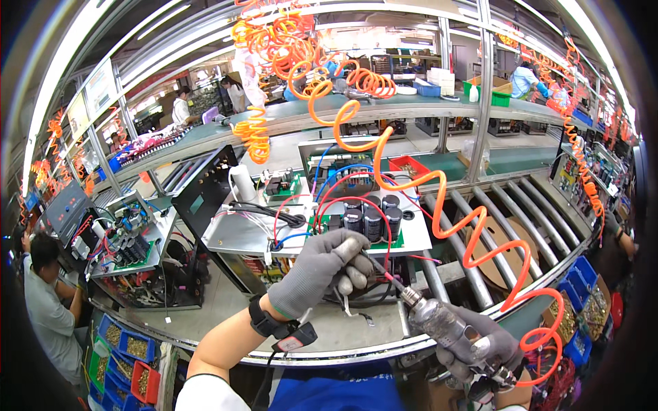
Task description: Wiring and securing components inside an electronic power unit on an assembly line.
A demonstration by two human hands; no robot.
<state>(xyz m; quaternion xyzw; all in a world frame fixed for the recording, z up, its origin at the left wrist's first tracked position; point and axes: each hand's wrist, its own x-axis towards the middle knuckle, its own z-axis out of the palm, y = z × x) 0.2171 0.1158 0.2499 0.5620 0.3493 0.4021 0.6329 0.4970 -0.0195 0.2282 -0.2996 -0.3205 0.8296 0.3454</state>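
My right hand, in a grey glove, is wrapped round a pneumatic screwdriver with a metal body. Its bit points up and left to the fingers of my left hand. That hand, also gloved and with a black wrist strap, has its fingers curled together at the bit's tip; what they pinch is hidden. Just beyond stands an opened electrical unit with a metal plate, large black capacitors on a green board, and red, blue and black wires. An orange coiled air hose runs to the screwdriver.
Metal rollers lie to the right of the unit. Another opened unit stands at left, near a seated person. Bins of small fasteners sit lower left, more bins at right. A red tray is behind the unit.
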